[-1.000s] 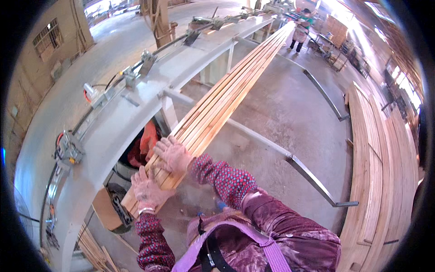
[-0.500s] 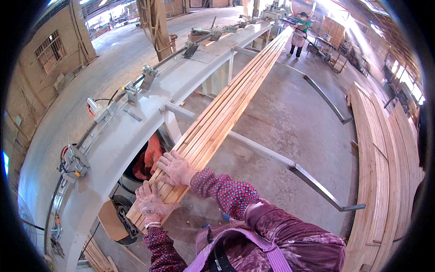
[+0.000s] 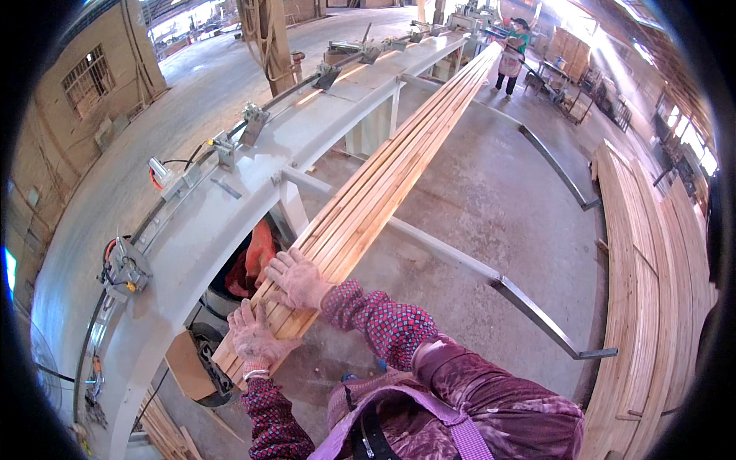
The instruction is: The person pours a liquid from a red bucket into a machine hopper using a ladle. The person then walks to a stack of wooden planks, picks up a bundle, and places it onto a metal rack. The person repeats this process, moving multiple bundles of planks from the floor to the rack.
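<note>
A long bundle of narrow wooden strips slants from just in front of me to the far end of the grey steel frame. Across its near end lie both my gloved hands. My left hand is nearest the strips' end, its fingertips over their left edge and its thumb toward the right edge. A little farther along, my right hand grips the same strips from above, fingers reaching to the left edge. The undersides of both hands are hidden.
A grey steel bench with clamp devices runs along the left. Support arms jut out to the right. Stacked boards lie at far right. A person in green stands by the far end. A cardboard piece lies below.
The view has shifted slightly. Both hands stay on the near end of the wooden strips, and the distant person has turned or shifted a little.
</note>
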